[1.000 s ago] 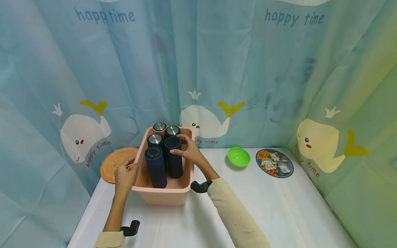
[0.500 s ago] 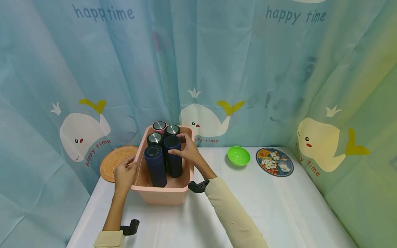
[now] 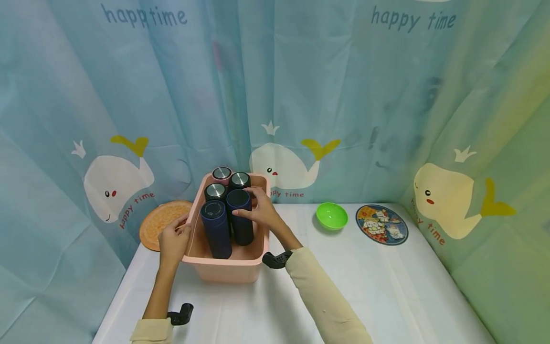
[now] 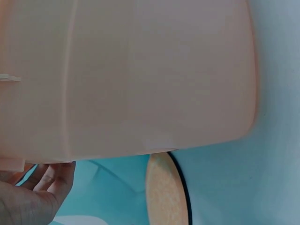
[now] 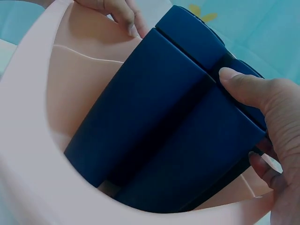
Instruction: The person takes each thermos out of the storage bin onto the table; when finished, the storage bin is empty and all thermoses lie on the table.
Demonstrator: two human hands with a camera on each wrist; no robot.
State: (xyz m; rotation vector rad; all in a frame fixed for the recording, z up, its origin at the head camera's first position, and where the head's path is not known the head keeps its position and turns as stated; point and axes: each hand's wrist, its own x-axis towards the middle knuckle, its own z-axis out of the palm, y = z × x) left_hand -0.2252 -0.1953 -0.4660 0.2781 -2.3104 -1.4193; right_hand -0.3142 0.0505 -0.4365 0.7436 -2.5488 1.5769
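A pink plastic bin [image 3: 227,272] holds several thermos bottles, all upright. My left hand [image 3: 174,241] grips the bin's left rim; in the left wrist view the fingers sit at the edge of the bin's wall [image 4: 159,75]. Thumb and fingers of my right hand [image 3: 264,210] pinch the upper part of the right dark blue thermos [image 3: 241,224]. Beside it stands another dark blue thermos [image 3: 216,234]. Behind them are two black thermoses with silver-topped lids, one on the left [image 3: 216,191] and one on the right [image 3: 240,179], and a pink thermos [image 3: 221,174].
A round orange-patterned mat [image 3: 156,224] lies left of the bin, partly behind my left hand. To the right are a green bowl [image 3: 332,216] and a round cartoon-printed mat [image 3: 381,224]. A blue curtain [image 3: 301,95] hangs behind the white table [image 3: 343,286].
The view has shifted very slightly. Both hands keep their hold, and the bin and thermoses stay in place.
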